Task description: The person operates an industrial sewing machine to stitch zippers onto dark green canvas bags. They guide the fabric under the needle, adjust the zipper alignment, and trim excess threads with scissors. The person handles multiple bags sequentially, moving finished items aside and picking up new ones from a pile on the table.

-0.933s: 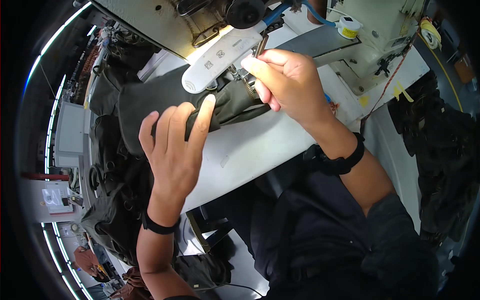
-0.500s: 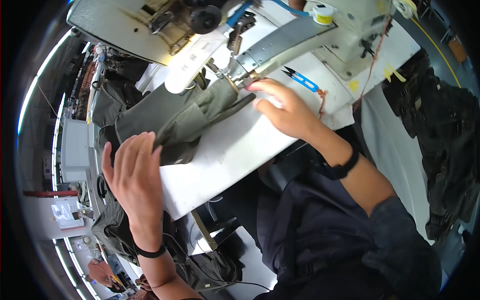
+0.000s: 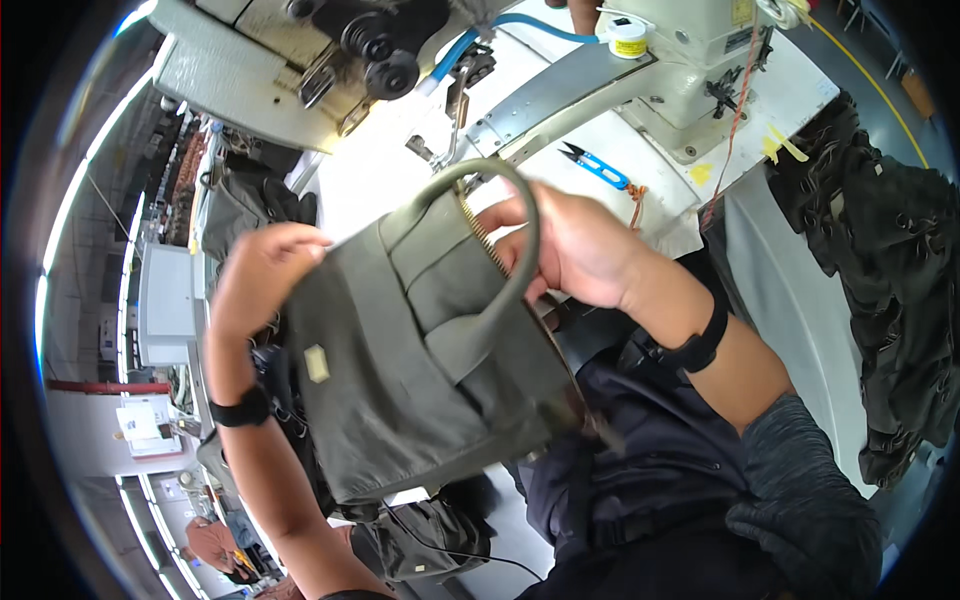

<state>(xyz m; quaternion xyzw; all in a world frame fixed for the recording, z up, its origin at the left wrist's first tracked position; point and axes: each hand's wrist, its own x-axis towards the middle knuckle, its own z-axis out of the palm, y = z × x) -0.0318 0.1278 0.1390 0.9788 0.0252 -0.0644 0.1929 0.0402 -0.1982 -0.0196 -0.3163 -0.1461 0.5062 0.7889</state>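
A: Position of the olive bag (image 3: 385,395)?
B: Raised in front of the sewing machine (image 3: 225,95), near edge over the person's lap. Tilted; looped handle (image 3: 532,235) uppermost, small pale patch (image 3: 316,364) on the facing panel.
A: Right hand (image 3: 580,245)?
B: Grasping the bag at its opening, fingers curled by the brass-toothed zipper (image 3: 481,232), beside the handle's arch.
A: Left hand (image 3: 262,280)?
B: At the bag's upper left corner, fingers bent toward it. Motion-blurred; cannot tell whether it grips or only touches.
A: Items on the white tabletop (image 3: 668,217)?
B: Blue thread snips (image 3: 600,168), dark blades pointing toward the machine, orange threads (image 3: 637,203) at the handle end. Beyond them, a small white tub (image 3: 628,38) with a yellow label, on the machine's grey bed (image 3: 560,95).
A: Far right?
B: Heap of dark fabric pieces (image 3: 865,300), well apart from both hands.
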